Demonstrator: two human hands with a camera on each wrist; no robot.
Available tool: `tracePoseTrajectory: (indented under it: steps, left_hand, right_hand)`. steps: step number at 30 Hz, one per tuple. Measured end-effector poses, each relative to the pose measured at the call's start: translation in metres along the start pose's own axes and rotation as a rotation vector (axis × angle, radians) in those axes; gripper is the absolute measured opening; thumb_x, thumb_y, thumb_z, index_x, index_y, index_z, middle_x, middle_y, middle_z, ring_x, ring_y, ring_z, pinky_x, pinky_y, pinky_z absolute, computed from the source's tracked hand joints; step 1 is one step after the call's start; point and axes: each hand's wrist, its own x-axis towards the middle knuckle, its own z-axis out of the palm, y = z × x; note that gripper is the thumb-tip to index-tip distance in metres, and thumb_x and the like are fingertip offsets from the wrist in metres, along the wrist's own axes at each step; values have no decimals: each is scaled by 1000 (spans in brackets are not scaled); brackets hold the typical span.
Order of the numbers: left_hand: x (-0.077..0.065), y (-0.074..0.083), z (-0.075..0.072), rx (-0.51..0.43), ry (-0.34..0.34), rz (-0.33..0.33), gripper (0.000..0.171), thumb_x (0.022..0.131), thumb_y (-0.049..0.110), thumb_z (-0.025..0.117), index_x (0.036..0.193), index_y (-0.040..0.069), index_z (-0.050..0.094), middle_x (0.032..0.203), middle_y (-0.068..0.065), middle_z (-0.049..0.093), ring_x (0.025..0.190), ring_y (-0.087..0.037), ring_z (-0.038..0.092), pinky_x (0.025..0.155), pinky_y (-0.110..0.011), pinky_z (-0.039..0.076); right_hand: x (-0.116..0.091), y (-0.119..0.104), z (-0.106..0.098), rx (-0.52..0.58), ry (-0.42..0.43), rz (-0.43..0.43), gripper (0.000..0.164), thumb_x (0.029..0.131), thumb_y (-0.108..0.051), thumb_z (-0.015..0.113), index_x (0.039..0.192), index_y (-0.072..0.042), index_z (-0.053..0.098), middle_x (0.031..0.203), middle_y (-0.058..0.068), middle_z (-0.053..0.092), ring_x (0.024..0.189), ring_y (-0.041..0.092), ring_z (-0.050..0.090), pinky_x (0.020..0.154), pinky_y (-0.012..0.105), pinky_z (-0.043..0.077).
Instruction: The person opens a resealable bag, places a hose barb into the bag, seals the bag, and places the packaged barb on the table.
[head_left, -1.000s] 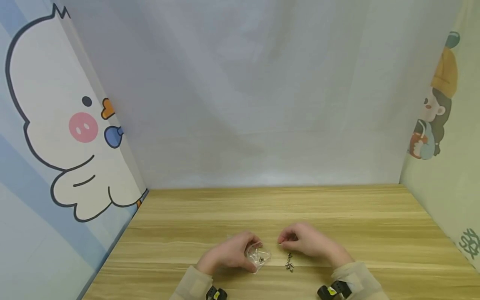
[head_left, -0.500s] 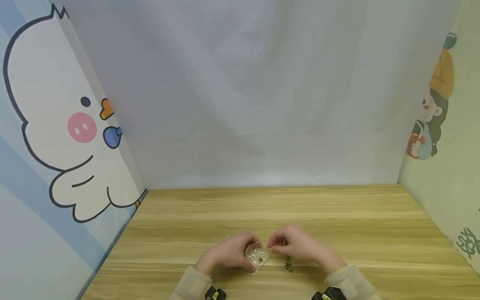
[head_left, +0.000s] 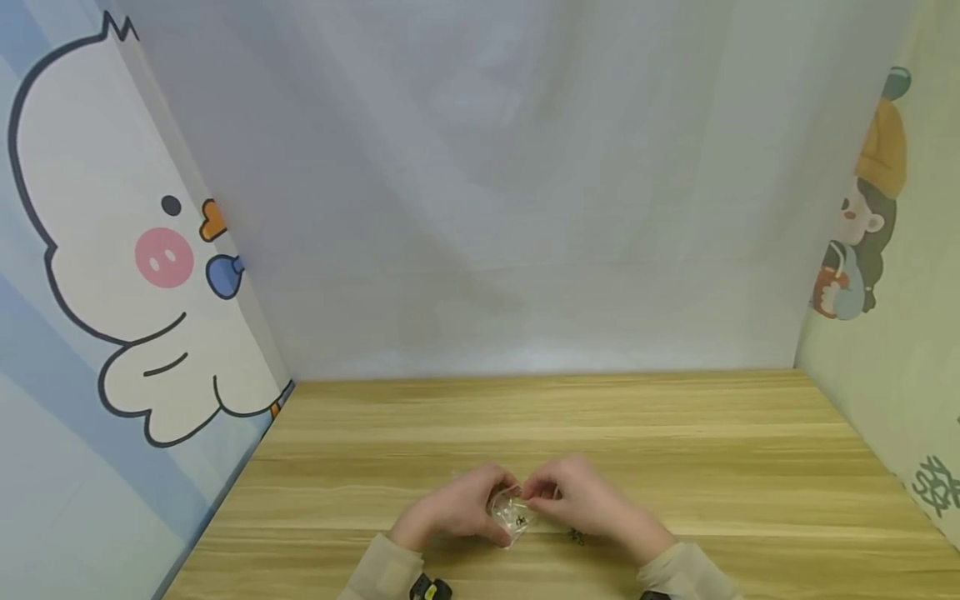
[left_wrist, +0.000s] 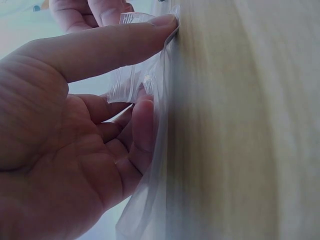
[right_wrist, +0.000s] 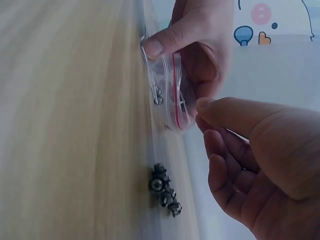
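My left hand (head_left: pixel 468 506) holds a clear plastic zip bag (right_wrist: pixel 170 95) with a red seal line, its mouth spread toward the right. Thumb and fingers keep the bag's edges apart, low over the table. A few small dark metal screws (head_left: pixel 521 521) lie inside it. At the bag's mouth is my right hand (head_left: pixel 581 500), thumb and index finger pinched together, the other fingers curled loosely. Whatever tiny thing sits in that pinch is hidden by the fingertips. Below the right hand, a small pile of metal screws (right_wrist: pixel 165 187) rests on the table, partly covered in the head view.
The wood-grain table (head_left: pixel 360 433) reaches back to a pale grey curtain (head_left: pixel 525 208). Side panels printed with a white cartoon bird (head_left: pixel 105 225) and a cartoon child (head_left: pixel 862 217) flank it.
My right hand has moved left from above the screw pile to the bag's mouth, fingers pinched throughout. The left hand and the bag have stayed nearly in place.
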Motion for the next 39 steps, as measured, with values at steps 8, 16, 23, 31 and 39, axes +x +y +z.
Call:
tracePoseTrajectory:
  steps: [8, 16, 23, 31, 39]
  left_hand:
    - [0, 1, -1, -10, -4, -11, 61, 70, 7, 97, 124, 6, 66, 113, 4, 63, 99, -7, 58, 92, -28, 51]
    - [0, 1, 0, -9, -1, -15, 62, 70, 7, 97, 124, 6, 66, 113, 5, 64, 98, -7, 59, 91, -27, 51]
    - [0, 0, 1, -2, -2, -32, 62, 70, 8, 97, 123, 8, 66, 112, 6, 63, 99, -7, 58, 92, -28, 51]
    - [0, 1, 1, -3, -1, -13, 63, 69, 7, 97, 124, 6, 66, 114, 3, 63, 100, -8, 58, 93, -28, 50]
    - [1, 1, 0, 36, 2, -8, 63, 70, 11, 98, 124, 7, 66, 118, 3, 64, 105, -7, 59, 100, -29, 49]
  right_hand:
    - [1, -4, 2, -40, 29, -27, 10, 91, 0, 79, 100, -5, 81, 92, -5, 77, 81, 1, 65, 72, 24, 57]
    - [3, -4, 4, -89, 29, -19, 11, 91, -4, 81, 101, -7, 82, 96, -3, 79, 89, 4, 67, 79, 27, 59]
    - [3, -2, 5, -78, 21, -14, 11, 91, -3, 80, 100, -8, 83, 96, -4, 79, 88, 3, 67, 77, 26, 58]
    - [-1, 3, -8, 32, -14, 42, 12, 94, -2, 76, 105, -6, 81, 95, -3, 77, 84, 4, 65, 76, 26, 57]
    - [-7, 22, -30, 83, -34, 117, 12, 94, -6, 76, 106, -5, 80, 99, -1, 77, 88, 8, 67, 80, 29, 57]
